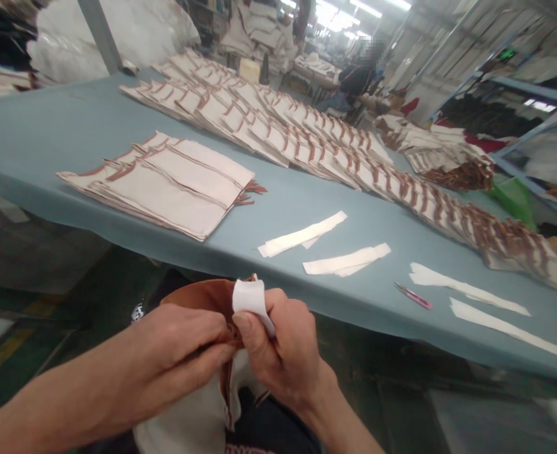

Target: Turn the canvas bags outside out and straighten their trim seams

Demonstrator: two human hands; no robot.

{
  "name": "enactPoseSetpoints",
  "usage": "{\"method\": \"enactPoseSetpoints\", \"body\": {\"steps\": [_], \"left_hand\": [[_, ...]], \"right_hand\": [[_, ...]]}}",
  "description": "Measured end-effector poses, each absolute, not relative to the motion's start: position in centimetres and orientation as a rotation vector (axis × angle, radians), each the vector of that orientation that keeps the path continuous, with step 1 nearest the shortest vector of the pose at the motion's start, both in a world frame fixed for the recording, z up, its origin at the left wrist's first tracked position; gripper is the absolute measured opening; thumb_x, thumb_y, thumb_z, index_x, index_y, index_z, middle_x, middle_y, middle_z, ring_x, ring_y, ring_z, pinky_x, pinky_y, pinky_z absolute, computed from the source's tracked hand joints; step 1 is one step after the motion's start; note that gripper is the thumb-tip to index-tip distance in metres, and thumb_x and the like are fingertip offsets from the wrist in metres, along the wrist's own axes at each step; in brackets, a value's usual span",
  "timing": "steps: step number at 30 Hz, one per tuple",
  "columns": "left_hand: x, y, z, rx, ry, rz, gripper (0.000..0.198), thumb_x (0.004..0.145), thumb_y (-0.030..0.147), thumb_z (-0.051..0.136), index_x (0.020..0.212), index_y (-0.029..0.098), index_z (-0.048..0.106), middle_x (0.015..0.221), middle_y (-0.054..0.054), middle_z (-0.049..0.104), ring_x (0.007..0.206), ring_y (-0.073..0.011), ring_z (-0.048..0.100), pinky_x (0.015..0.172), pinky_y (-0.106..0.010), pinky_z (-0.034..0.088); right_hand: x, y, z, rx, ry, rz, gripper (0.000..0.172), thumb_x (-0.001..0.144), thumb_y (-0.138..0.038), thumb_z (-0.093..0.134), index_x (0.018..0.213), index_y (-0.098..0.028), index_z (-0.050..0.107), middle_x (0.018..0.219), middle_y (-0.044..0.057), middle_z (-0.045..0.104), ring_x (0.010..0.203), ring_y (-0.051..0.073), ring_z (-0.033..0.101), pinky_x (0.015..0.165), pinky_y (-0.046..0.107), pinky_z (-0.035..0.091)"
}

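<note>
In front of the table edge, a cream fabric piece with brown trim [183, 419] hangs over my lap. My left hand [188, 343] pinches its brown edge between thumb and fingers. Close beside it, my right hand [285, 347] is closed, its thumb pressing a white strip [250, 297] that curls over the brown edge. Both hands nearly meet there, and the fingers hide part of the edge. On the table ahead lie more white strips [347, 260], in small overlapping groups, and a pink-handled thread snipper [415, 296].
A blue-green table [60, 132] spans the view. On it, a stack of cream brown-edged pieces [178, 180] lies left, with long overlapping rows of similar pieces [306, 148] behind. A metal post [101, 34] rises at the far left. Another person [356, 79] sits in the background.
</note>
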State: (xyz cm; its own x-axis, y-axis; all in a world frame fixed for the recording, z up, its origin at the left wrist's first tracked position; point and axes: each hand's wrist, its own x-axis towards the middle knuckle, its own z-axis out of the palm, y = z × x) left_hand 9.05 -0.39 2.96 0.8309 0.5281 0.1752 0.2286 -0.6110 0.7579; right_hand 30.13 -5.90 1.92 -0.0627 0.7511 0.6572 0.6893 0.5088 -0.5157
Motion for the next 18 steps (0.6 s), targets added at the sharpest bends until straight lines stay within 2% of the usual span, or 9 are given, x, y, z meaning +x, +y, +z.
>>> {"method": "enactPoseSetpoints", "body": {"steps": [2,5,9,12,14,18], "left_hand": [[8.9,-0.9,1.8,2.426,0.517,0.582,0.036,0.117,0.018,0.045,0.088,0.025,0.065,0.080,0.003,0.075,0.067,-0.0144,0.068,0.064,-0.027,0.049],[8.9,-1.3,0.4,2.593,0.564,0.770,0.039,0.119,0.016,0.039,0.086,0.026,0.058,0.072,0.005,0.066,0.057,-0.0161,0.061,0.057,-0.036,0.039],[8.9,-0.8,1.1,2.596,0.506,0.673,0.038,0.122,0.018,0.047,0.087,0.025,0.060,0.075,0.005,0.072,0.059,-0.0144,0.067,0.057,-0.033,0.041],[8.9,-0.7,1.8,2.598,0.495,0.600,0.031,0.119,0.019,0.054,0.092,0.024,0.068,0.083,0.001,0.080,0.067,-0.0172,0.075,0.060,-0.034,0.045],[9.0,-0.8,1.9,2.553,0.509,0.626,0.028,0.115,0.018,0.054,0.092,0.024,0.069,0.083,0.001,0.080,0.068,-0.0174,0.075,0.061,-0.035,0.044],[9.6,-1.6,2.0,2.386,0.539,0.641,0.027,0.096,0.007,0.052,0.077,0.024,0.060,0.068,0.007,0.071,0.055,-0.0103,0.062,0.056,-0.030,0.038]], "right_hand": [[29.9,-6.0,1.9,-1.228,-1.780,0.137,0.039,0.124,-0.040,0.052,0.091,-0.024,0.065,0.067,-0.001,0.076,0.049,0.013,0.061,0.050,0.026,0.045],[29.6,-6.0,2.0,-1.258,-1.745,0.245,0.033,0.120,-0.037,0.054,0.090,-0.025,0.062,0.064,-0.003,0.070,0.049,0.013,0.058,0.050,0.025,0.041],[29.4,-6.0,2.3,-1.242,-1.680,0.352,0.024,0.114,-0.029,0.059,0.090,-0.026,0.058,0.063,-0.006,0.064,0.048,0.011,0.050,0.048,0.024,0.037],[29.3,-6.1,2.5,-1.213,-1.680,0.341,0.018,0.111,-0.025,0.061,0.093,-0.026,0.060,0.066,-0.006,0.067,0.049,0.012,0.051,0.049,0.025,0.037],[29.3,-6.3,2.5,-1.211,-1.676,0.313,0.017,0.110,-0.023,0.062,0.094,-0.026,0.061,0.068,-0.005,0.069,0.051,0.012,0.051,0.049,0.025,0.036],[29.0,-6.5,2.6,-1.191,-1.685,0.302,0.018,0.109,-0.022,0.063,0.092,-0.026,0.060,0.069,-0.007,0.068,0.052,0.011,0.051,0.049,0.024,0.036]]}}
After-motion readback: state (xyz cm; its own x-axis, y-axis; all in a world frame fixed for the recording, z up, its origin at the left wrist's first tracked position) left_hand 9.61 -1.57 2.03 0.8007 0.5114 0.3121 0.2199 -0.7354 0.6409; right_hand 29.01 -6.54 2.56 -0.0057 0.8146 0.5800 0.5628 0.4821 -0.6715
